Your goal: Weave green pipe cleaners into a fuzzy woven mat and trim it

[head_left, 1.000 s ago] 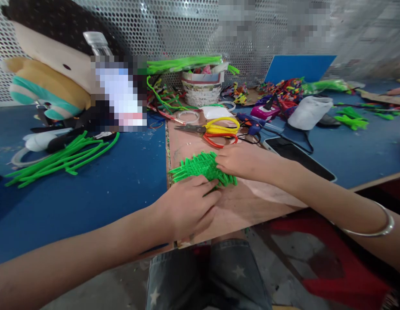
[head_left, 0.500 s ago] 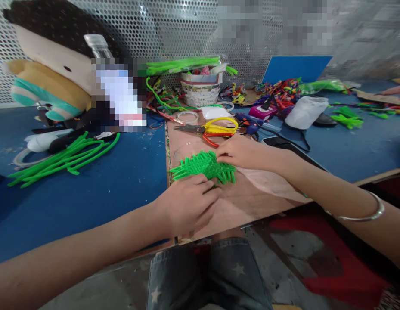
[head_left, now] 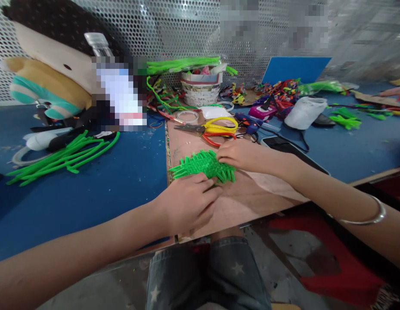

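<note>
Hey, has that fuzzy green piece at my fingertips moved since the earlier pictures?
No, not visibly: the fuzzy green piece keeps its left tips just beside the left edge of the wooden board.

Backed across the frame's top by a perforated metal wall [head_left: 177, 30], blurred at upper right; furnished with a blue surface [head_left: 122, 193] at middle left and right, a red seat [head_left: 338, 282] at lower right; set over grey floor [head_left: 119, 280].

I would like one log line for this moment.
left hand: on green piece, near side | right hand: touching its right end | scissors: beyond green piece | green stems: on blue tabletop, left
</note>
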A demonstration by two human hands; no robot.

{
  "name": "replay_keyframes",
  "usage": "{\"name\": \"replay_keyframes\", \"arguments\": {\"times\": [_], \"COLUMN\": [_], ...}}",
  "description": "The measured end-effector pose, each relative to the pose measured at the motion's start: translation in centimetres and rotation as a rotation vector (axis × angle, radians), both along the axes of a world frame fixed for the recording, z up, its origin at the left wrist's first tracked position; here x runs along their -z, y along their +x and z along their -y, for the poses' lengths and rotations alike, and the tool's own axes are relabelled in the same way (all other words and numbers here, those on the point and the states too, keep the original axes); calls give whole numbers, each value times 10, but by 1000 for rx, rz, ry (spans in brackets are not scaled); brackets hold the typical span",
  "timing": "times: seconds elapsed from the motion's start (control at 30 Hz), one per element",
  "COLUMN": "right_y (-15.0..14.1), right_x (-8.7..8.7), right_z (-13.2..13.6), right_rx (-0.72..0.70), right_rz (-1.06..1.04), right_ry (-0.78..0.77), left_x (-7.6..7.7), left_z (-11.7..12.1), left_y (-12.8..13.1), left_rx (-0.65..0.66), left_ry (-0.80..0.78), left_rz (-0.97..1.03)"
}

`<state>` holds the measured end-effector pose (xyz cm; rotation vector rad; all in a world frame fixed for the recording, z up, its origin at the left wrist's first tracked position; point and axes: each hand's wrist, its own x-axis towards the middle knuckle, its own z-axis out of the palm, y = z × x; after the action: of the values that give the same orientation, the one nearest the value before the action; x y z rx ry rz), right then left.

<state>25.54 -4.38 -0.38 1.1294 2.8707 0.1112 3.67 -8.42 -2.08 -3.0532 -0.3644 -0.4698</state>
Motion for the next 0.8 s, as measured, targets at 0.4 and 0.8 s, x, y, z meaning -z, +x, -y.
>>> {"name": "replay_keyframes", "arguments": {"times": [0.4,0.8], "right_y": [-1,-11], "right_x": [-6,-1], "right_z": [6,12], "right_rx": [27,20], "right_rz": [23,282], "right_ry": [-20,140], "left_x": [2,-3], "left_z": [1,-1], "left_y": [0,0], "left_rx": [-44,-36], "left_ry": [94,60], "left_rz": [-65,-96]}}
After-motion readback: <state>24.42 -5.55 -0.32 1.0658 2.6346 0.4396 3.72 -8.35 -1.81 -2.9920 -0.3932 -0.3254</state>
